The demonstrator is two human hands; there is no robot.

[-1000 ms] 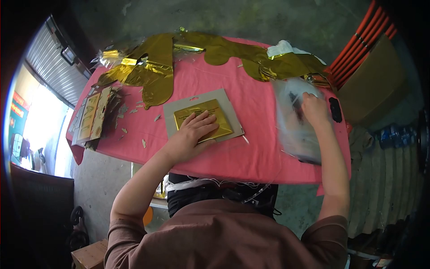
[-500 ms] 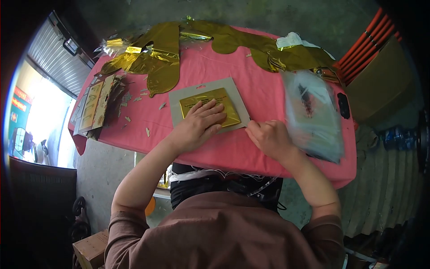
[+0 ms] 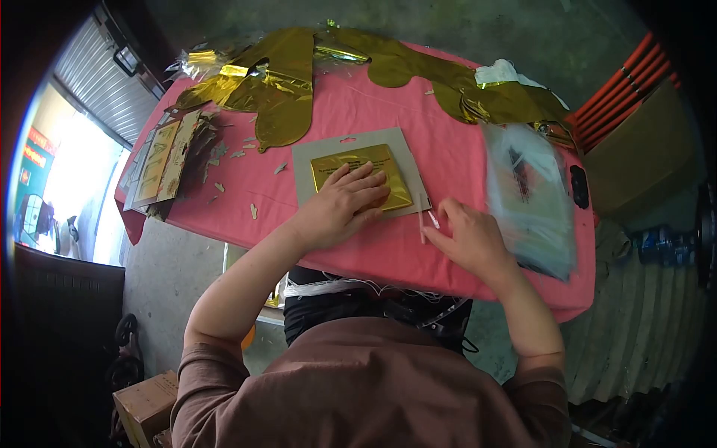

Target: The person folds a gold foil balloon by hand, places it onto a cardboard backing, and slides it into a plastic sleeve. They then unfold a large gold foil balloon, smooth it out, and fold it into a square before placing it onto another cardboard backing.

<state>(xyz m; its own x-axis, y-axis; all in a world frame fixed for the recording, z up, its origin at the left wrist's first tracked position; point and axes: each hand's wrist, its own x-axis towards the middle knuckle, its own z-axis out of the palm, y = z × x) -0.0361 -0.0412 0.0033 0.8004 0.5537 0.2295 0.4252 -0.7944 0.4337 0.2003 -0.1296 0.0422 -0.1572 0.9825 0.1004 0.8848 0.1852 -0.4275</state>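
A folded gold foil packet [image 3: 399, 190] with printed text lies on a grey card [image 3: 305, 160] that has a hanging slot at its top edge. My left hand [image 3: 345, 203] rests flat on the packet, fingers spread. Just right of the card's lower right corner, my right hand [image 3: 469, 233] has thumb and forefinger apart. A thin clear strip [image 3: 423, 228] stands out by its thumb, with a small white piece [image 3: 434, 219] beside the fingertips. Whether the fingers grip the strip is unclear.
Gold foil sheets [image 3: 287, 89] stretch along the far edge of the pink-covered table [image 3: 358, 112]. Printed cards [image 3: 160, 164] and scraps are at the left. Clear plastic bags [image 3: 530, 201] and a black object [image 3: 579, 187] lie right. A cardboard box [image 3: 146, 407] is on the floor.
My right hand has moved away from the card's corner, down and right, and its thumb and forefinger have parted. The clear strip now shows there. My left hand stays on the packet.
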